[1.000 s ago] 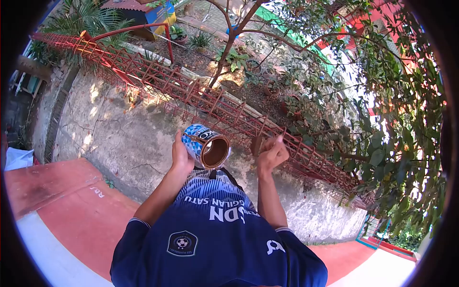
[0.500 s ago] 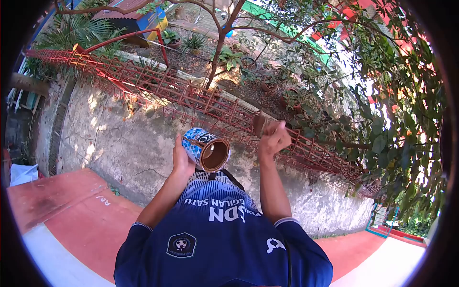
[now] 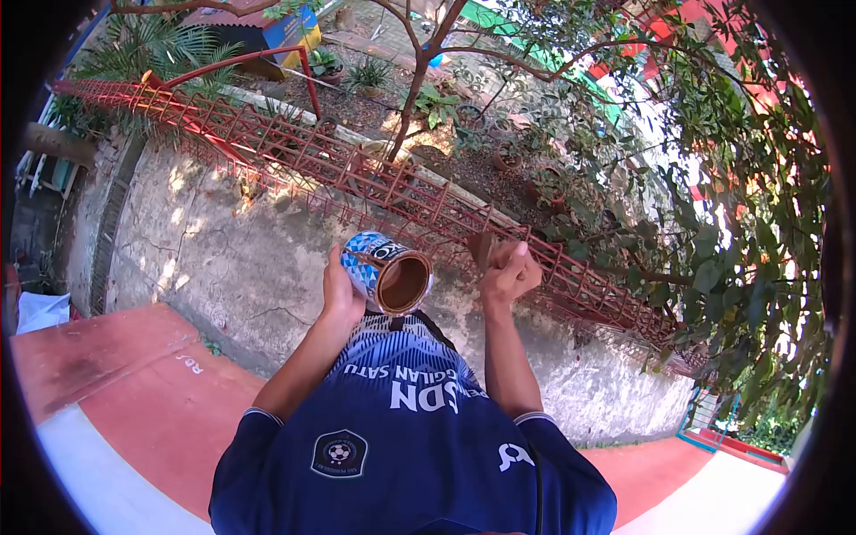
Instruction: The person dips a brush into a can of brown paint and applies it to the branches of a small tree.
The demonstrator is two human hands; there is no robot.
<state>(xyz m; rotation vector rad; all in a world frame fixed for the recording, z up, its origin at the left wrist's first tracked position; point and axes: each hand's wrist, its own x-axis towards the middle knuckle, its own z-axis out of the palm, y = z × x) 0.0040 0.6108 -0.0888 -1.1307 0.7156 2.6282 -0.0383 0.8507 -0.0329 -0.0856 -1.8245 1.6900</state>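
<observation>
My left hand (image 3: 338, 292) is wrapped round the side of a paint can (image 3: 364, 259) with a blue and white patterned label. The can's open mouth tips towards me, showing a brown coating inside and brown smears on the rim. To the right, my right hand (image 3: 512, 275) is closed round a paintbrush (image 3: 481, 249), whose brown bristle end points up and left while the handle is hidden in the fist. Behind the bristles runs a reddish-brown lattice of metal bars (image 3: 401, 192) along the top of the wall, and the brush overlaps it in this view.
Below the lattice stands a weathered concrete wall (image 3: 241, 254). A thin tree trunk (image 3: 412, 107) rises behind it, among potted plants (image 3: 367, 77). Leafy branches (image 3: 713, 223) hang down at the right. Red and white painted ground (image 3: 147, 392) lies at the wall's foot.
My right hand and the brush have come down slightly, and the brush now looks narrower. The can stays in my left hand, in nearly the same place. The view has shifted a little.
</observation>
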